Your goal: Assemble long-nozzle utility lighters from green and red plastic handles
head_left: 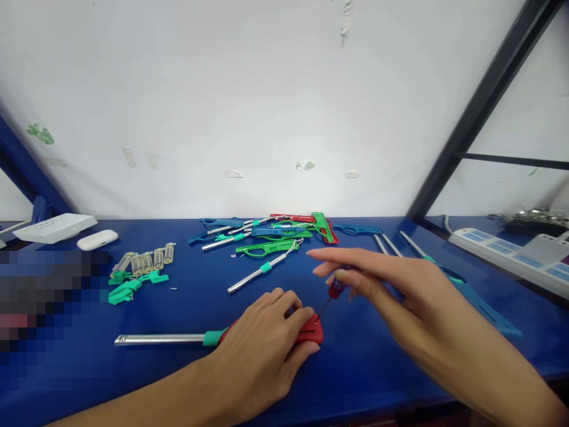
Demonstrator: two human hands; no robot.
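A red long-reach lighter [318, 327] with a silver tube [160, 339] and a green collar lies on the blue table [178, 379], its tube pointing left. Closed over the red handle, my left hand [267, 344] presses it against the table and hides much of it. Above and to the right, my right hand [377, 284] pinches a small screwdriver [336, 289] with a dark red handle. Its thin shaft slants down to the handle's right end, where the tip seems to meet a small hole.
Behind my hands lie several loose handle shells [267, 248] and tubes [251, 280]. Clear fuel tanks [151, 261] and green triggers [133, 287] sit at left, near a white case [98, 239]. Rightward are a blue lighter [489, 311] and a power strip [511, 255].
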